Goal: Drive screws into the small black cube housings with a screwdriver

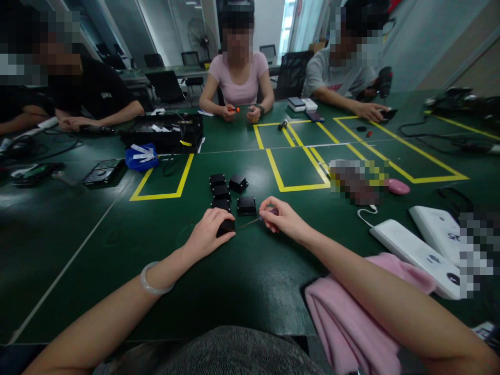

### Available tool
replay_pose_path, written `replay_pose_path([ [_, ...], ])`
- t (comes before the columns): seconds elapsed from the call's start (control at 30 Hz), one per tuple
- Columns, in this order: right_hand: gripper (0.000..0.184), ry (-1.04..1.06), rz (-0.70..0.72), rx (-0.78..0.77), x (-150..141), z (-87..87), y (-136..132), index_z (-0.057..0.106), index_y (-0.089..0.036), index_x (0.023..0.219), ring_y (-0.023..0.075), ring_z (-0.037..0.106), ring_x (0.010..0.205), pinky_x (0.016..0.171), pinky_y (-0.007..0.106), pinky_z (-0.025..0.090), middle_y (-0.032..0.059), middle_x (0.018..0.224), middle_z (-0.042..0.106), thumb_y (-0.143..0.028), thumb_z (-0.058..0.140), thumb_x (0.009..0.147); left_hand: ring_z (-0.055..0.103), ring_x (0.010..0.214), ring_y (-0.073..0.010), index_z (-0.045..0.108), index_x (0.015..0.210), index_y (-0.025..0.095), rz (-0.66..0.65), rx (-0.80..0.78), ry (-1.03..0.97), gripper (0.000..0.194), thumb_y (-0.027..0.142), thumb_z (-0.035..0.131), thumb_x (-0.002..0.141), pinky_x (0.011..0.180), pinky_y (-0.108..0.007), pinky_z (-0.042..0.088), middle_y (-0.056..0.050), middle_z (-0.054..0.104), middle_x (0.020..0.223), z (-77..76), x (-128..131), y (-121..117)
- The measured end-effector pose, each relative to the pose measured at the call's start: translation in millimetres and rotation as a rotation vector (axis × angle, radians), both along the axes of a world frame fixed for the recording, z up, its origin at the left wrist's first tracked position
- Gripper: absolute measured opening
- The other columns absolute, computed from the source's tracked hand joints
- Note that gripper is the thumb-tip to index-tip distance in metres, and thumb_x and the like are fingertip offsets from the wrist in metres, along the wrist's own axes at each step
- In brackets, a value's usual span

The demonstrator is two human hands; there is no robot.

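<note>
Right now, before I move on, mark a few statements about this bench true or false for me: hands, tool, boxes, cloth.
1. The left hand has its grip on a black box. True.
2. The right hand is empty. False: it holds a thin-shafted tool, by its look a screwdriver, with the shaft pointing toward that box.
3. A pale bracelet is on the left wrist. True.
4. The other black boxes lie inside a yellow outline. False: they sit on the green table, outside the yellow outlines.
5. The pink cloth is on the wearer's right. True.
</note>
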State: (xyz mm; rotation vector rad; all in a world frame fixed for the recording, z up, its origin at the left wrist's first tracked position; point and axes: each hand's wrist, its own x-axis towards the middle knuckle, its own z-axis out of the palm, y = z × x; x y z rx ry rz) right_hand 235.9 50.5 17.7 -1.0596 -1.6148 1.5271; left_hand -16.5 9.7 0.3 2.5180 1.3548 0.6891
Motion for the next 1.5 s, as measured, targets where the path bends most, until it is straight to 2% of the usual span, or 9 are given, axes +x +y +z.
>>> replay_pose_path([
  [0.1, 0.031, -0.028, -0.005, -0.025, 0.0, -0.6, 0.4, 0.050, -0.019, 0.081, 0.0061, 0.045, 0.039, 0.039, 0.018, 0.031, -0.0077, 0.051, 0.054, -0.043, 0.069, 0.079, 0.056, 0.111, -0.0284, 0.057, 0.114, 0.022, 0.005, -0.014, 0.005, 0.026, 0.027, 0.065, 0.090, 0.092, -0.046, 0.051, -0.009, 0.061, 0.116, 0.9, 0.5, 0.0],
  [0.27, 0.031, -0.046, 0.009, -0.026, 0.2, -1.2, 0.3, 0.049, -0.020, 0.078, 0.0060, 0.040, 0.035, 0.039, 0.018, 0.030, -0.0096, 0.042, 0.047, -0.049, 0.058, 0.087, 0.055, 0.109, -0.0281, 0.057, 0.113, 0.020, -0.003, 0.013, 0.003, 0.026, 0.026, 0.065, 0.090, 0.092, -0.045, 0.050, -0.009, 0.062, 0.114, 1.1, 1.3, -0.1],
  [0.53, 0.036, -0.013, -0.012, -0.041, 1.2, -0.1, 1.2, 0.049, -0.020, 0.084, 0.0052, 0.046, 0.040, 0.035, 0.017, 0.032, -0.0062, 0.061, 0.061, -0.045, 0.073, 0.074, 0.056, 0.110, -0.0280, 0.057, 0.114, 0.021, -0.003, 0.022, 0.010, 0.026, 0.027, 0.066, 0.090, 0.091, -0.045, 0.051, -0.009, 0.062, 0.114, -0.9, 1.2, -0.1],
  [0.73, 0.029, -0.045, 0.022, -0.006, 1.3, -0.1, 0.0, 0.048, -0.020, 0.082, 0.0058, 0.045, 0.038, 0.038, 0.017, 0.032, -0.0067, 0.050, 0.057, -0.045, 0.059, 0.088, 0.056, 0.110, -0.0280, 0.057, 0.113, 0.020, 0.003, 0.024, 0.015, 0.026, 0.026, 0.066, 0.090, 0.090, -0.044, 0.052, -0.009, 0.062, 0.114, 0.7, 2.2, -1.0],
  [0.9, 0.026, -0.015, 0.017, 0.000, 1.1, 0.2, 0.3, 0.050, -0.020, 0.091, 0.0064, 0.049, 0.040, 0.038, 0.017, 0.034, -0.0063, 0.060, 0.061, -0.041, 0.064, 0.084, 0.056, 0.109, -0.0276, 0.057, 0.114, 0.020, 0.002, 0.016, 0.005, 0.027, 0.026, 0.067, 0.089, 0.090, -0.043, 0.052, -0.009, 0.062, 0.114, 0.2, 1.7, -0.9],
  [1.03, 0.027, -0.032, 0.048, -0.007, 1.0, -0.8, 0.2, 0.050, -0.019, 0.083, 0.0060, 0.047, 0.039, 0.039, 0.018, 0.034, -0.0041, 0.056, 0.062, -0.044, 0.058, 0.088, 0.056, 0.109, -0.0275, 0.057, 0.114, 0.020, -0.002, 0.024, 0.005, 0.027, 0.026, 0.066, 0.089, 0.090, -0.044, 0.052, -0.009, 0.061, 0.114, -0.3, 1.4, -0.4],
  [1.2, 0.025, -0.033, 0.043, 0.036, 0.7, 2.3, -1.7, 0.051, -0.019, 0.092, 0.0069, 0.050, 0.042, 0.040, 0.018, 0.035, -0.0050, 0.061, 0.063, -0.040, 0.062, 0.085, 0.056, 0.109, -0.0275, 0.057, 0.113, 0.021, 0.002, 0.029, 0.000, 0.026, 0.026, 0.066, 0.089, 0.091, -0.044, 0.051, -0.008, 0.062, 0.114, -0.4, 1.4, -0.5],
  [1.37, 0.026, -0.064, 0.075, 0.041, 0.9, 4.6, -2.5, 0.049, -0.019, 0.083, 0.0068, 0.048, 0.041, 0.042, 0.019, 0.035, -0.0031, 0.058, 0.063, -0.043, 0.059, 0.088, 0.056, 0.108, -0.0273, 0.057, 0.113, 0.020, -0.001, 0.032, 0.006, 0.026, 0.025, 0.067, 0.089, 0.090, -0.043, 0.052, -0.009, 0.062, 0.113, 0.1, 1.6, -1.0],
  [1.5, 0.022, -0.064, 0.075, 0.089, 1.0, 7.3, -4.6, 0.050, -0.019, 0.089, 0.0076, 0.051, 0.045, 0.043, 0.019, 0.037, -0.0038, 0.061, 0.062, -0.038, 0.061, 0.087, 0.056, 0.109, -0.0271, 0.057, 0.114, 0.021, 0.001, 0.031, 0.013, 0.027, 0.025, 0.066, 0.089, 0.090, -0.043, 0.052, -0.008, 0.061, 0.113, 0.5, 1.8, -1.4],
])
